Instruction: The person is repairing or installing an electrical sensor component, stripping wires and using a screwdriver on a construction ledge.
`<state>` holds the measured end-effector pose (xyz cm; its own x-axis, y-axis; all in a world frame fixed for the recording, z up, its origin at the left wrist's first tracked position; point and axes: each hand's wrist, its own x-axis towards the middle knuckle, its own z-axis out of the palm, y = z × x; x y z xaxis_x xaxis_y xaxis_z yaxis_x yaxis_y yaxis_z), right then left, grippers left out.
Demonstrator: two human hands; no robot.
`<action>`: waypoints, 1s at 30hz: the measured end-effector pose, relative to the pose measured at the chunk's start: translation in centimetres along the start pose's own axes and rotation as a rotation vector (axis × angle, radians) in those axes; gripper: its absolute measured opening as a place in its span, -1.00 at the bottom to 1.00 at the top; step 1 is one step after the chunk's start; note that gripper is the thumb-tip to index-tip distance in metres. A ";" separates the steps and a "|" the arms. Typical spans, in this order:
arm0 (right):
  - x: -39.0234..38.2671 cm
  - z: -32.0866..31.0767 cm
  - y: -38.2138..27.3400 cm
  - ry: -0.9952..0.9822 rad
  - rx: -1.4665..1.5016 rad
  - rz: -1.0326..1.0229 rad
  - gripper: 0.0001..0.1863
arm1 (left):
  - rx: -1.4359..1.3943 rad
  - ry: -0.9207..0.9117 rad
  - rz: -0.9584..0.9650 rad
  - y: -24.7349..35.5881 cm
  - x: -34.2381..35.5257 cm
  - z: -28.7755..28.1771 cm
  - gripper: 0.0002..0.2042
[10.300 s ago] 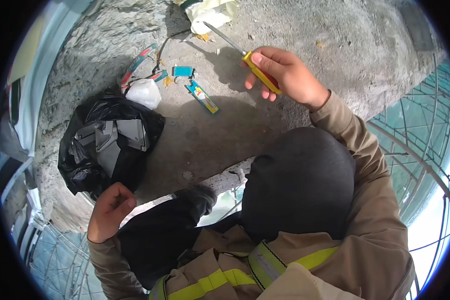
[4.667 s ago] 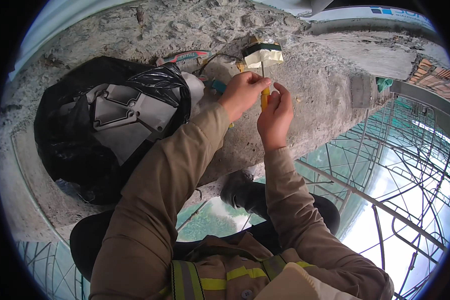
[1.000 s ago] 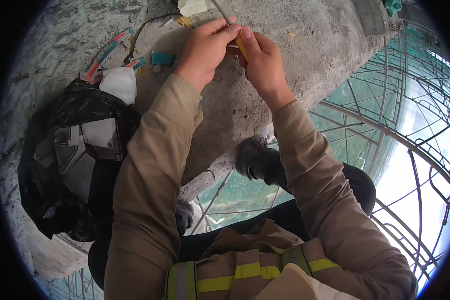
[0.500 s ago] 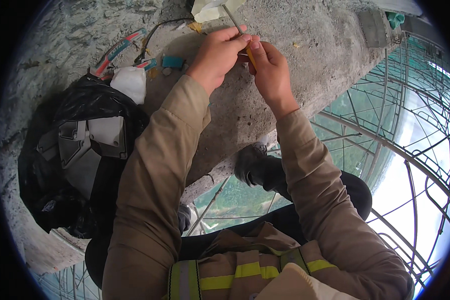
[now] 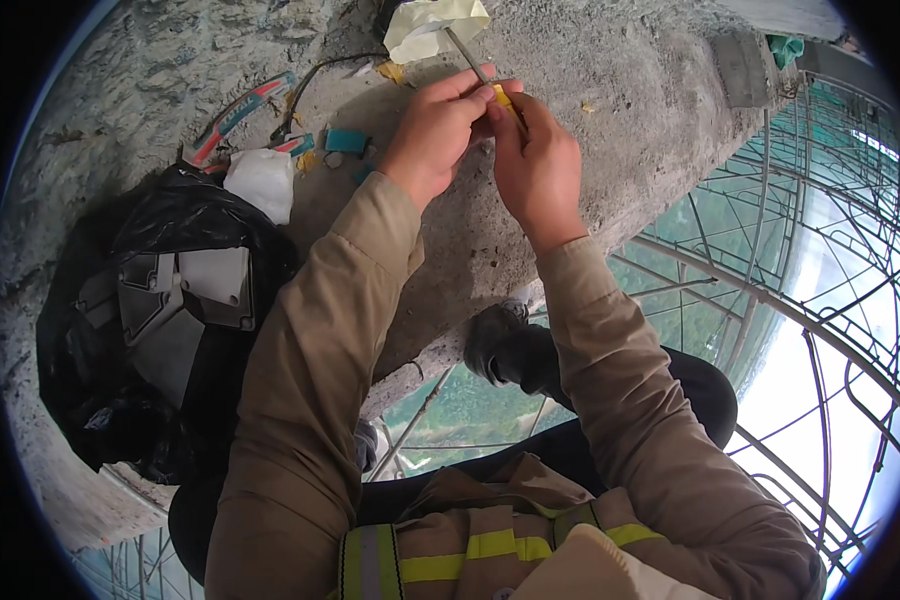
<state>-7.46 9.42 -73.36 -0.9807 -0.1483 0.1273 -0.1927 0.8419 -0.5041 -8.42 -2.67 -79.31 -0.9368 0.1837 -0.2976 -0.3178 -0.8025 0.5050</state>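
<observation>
Both of my hands are close together above the concrete ledge, around a screwdriver (image 5: 467, 55) with a metal shaft and a yellow handle. The fingers of my right hand (image 5: 542, 165) are wrapped round the handle. My left hand (image 5: 432, 135) is closed against the front of the handle, its thumb and fingers pinching near where the shaft begins. The shaft slants up and left toward a crumpled pale yellow sheet (image 5: 433, 30) at the top. Where the tip meets the sheet, I cannot make out any detail.
On the left, a black plastic bag (image 5: 80, 370) holds several grey box-like parts (image 5: 215, 275). Beside it are a white lump (image 5: 262, 180), a red-and-teal hand tool (image 5: 238, 112), a teal block (image 5: 346, 140) and a black cable (image 5: 315, 70). Scaffolding (image 5: 730, 285) stands beyond the ledge on the right.
My right hand has turned and shifted slightly on the handle, so its thumb lies differently and more yellow shows. My left hand has moved slightly downward; the screwdriver still points at the sheet.
</observation>
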 end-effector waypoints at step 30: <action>0.5 1.0 3.8 -0.167 0.410 0.227 -0.74 | 0.665 0.172 0.191 0.8 1.2 -0.7 -0.65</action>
<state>-8.74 12.01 -76.02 -0.9847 -0.0945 -0.1465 0.0624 0.5938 -0.8022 -9.68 -3.47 -79.83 -0.9662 -0.0612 -0.2505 -0.2236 -0.2851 0.9321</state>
